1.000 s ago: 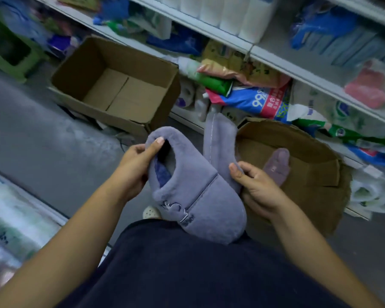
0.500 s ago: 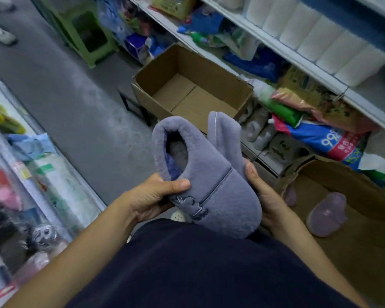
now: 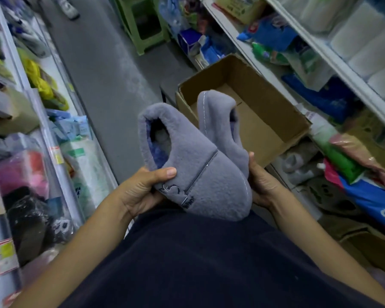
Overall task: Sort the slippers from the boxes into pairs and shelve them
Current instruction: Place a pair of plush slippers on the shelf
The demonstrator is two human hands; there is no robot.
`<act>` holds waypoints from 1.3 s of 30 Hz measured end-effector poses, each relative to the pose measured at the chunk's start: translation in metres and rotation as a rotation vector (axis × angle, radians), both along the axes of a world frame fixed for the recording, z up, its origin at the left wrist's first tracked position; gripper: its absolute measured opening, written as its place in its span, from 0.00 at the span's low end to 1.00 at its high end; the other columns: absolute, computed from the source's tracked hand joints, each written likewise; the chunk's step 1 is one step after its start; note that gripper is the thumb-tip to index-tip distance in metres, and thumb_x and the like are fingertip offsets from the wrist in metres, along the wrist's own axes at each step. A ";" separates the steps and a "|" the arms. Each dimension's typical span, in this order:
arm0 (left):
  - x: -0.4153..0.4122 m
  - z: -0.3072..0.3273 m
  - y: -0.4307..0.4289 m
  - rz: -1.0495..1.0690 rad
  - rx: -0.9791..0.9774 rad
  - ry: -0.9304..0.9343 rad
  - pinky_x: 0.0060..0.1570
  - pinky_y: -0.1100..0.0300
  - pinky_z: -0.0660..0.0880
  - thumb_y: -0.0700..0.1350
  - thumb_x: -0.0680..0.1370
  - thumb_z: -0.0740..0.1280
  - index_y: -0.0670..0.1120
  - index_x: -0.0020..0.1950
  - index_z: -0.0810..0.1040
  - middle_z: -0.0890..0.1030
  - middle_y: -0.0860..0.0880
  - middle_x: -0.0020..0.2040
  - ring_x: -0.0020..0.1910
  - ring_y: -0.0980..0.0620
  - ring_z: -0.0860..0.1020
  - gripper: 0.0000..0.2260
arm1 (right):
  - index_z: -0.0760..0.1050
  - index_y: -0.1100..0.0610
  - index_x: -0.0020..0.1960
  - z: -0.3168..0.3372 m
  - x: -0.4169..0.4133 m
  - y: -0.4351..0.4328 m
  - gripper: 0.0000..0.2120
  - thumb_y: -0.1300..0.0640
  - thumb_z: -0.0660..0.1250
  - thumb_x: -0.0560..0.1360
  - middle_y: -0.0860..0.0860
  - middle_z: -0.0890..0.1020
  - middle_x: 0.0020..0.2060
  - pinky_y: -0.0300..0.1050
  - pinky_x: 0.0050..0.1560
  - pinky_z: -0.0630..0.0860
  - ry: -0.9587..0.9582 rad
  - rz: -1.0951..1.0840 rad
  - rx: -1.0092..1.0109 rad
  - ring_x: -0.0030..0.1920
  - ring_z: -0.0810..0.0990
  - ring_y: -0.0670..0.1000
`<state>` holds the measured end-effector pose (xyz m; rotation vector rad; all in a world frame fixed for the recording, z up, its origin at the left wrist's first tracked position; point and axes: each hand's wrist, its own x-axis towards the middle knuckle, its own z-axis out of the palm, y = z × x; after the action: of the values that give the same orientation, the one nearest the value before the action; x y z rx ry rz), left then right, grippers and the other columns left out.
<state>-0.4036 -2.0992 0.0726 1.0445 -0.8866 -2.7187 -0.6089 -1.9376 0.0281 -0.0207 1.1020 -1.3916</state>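
Observation:
I hold two grey-blue fleece slippers side by side in front of my waist. The nearer slipper (image 3: 200, 174) shows its opening and an embroidered mark on the toe; my left hand (image 3: 142, 192) grips its side with the thumb on top. The second slipper (image 3: 220, 121) stands behind it with its heel up, and my right hand (image 3: 262, 185) cups it from the right. An open cardboard box (image 3: 273, 107) sits just beyond the slippers, and its inside looks bare.
Shelves with packaged goods (image 3: 320, 70) run along the right, with toilet-paper rolls (image 3: 369, 52) above. A shelf unit with bagged items (image 3: 38, 141) lines the left. A grey aisle floor (image 3: 107, 74) runs between them, with a green stool (image 3: 142, 25) at the far end.
The view has swung left, away from the second box with the purple slipper. My left hand shifted from the slipper's opening to its toe side; both slippers stay held together.

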 end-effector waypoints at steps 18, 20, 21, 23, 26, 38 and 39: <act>-0.091 0.057 -0.343 -0.173 -0.225 0.093 0.53 0.50 0.81 0.46 0.55 0.86 0.40 0.65 0.81 0.82 0.39 0.62 0.57 0.43 0.84 0.39 | 0.71 0.53 0.65 0.087 -0.029 -0.259 0.38 0.38 0.76 0.61 0.54 0.85 0.54 0.44 0.43 0.82 0.443 -0.591 0.206 0.49 0.86 0.52; -0.113 0.078 -0.372 -0.250 -0.253 0.126 0.51 0.52 0.82 0.43 0.64 0.81 0.43 0.62 0.84 0.84 0.41 0.58 0.54 0.45 0.85 0.26 | 0.71 0.52 0.64 0.100 -0.028 -0.279 0.38 0.38 0.77 0.60 0.53 0.85 0.53 0.45 0.43 0.82 0.429 -0.695 0.202 0.48 0.87 0.52; -0.125 0.086 -0.383 -0.282 -0.274 0.124 0.48 0.54 0.83 0.42 0.69 0.75 0.46 0.57 0.86 0.86 0.43 0.55 0.51 0.47 0.86 0.16 | 0.71 0.52 0.64 0.107 -0.028 -0.287 0.38 0.38 0.77 0.59 0.53 0.85 0.53 0.47 0.44 0.82 0.433 -0.741 0.207 0.48 0.87 0.52; -0.150 0.100 -0.396 -0.329 -0.319 0.128 0.47 0.54 0.83 0.41 0.72 0.69 0.50 0.50 0.89 0.87 0.44 0.52 0.48 0.49 0.86 0.12 | 0.71 0.52 0.63 0.120 -0.033 -0.293 0.38 0.37 0.77 0.58 0.54 0.85 0.54 0.50 0.48 0.81 0.452 -0.819 0.222 0.49 0.87 0.53; -0.192 0.119 -0.401 -0.425 -0.358 0.182 0.53 0.52 0.83 0.41 0.74 0.68 0.54 0.49 0.89 0.86 0.43 0.55 0.50 0.47 0.85 0.12 | 0.72 0.53 0.62 0.142 -0.049 -0.293 0.37 0.37 0.77 0.60 0.53 0.86 0.52 0.51 0.46 0.81 0.463 -0.888 0.242 0.49 0.87 0.55; -0.409 0.163 -0.377 -0.635 -0.551 0.193 0.52 0.43 0.82 0.42 0.75 0.75 0.44 0.68 0.78 0.85 0.41 0.56 0.52 0.42 0.85 0.21 | 0.68 0.54 0.64 0.199 -0.198 -0.279 0.42 0.38 0.80 0.58 0.55 0.84 0.53 0.55 0.43 0.84 0.563 -1.162 0.279 0.44 0.87 0.55; -0.430 0.166 -0.373 -0.631 -0.569 0.195 0.51 0.44 0.82 0.42 0.75 0.75 0.44 0.67 0.79 0.86 0.42 0.54 0.51 0.43 0.85 0.21 | 0.68 0.54 0.64 0.203 -0.217 -0.278 0.41 0.39 0.80 0.59 0.55 0.84 0.52 0.54 0.41 0.84 0.563 -1.183 0.288 0.43 0.87 0.55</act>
<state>-0.8334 -2.4727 0.2391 0.4185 -2.0572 -2.6176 -0.8257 -2.2159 0.2310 0.5598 1.9277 -2.3198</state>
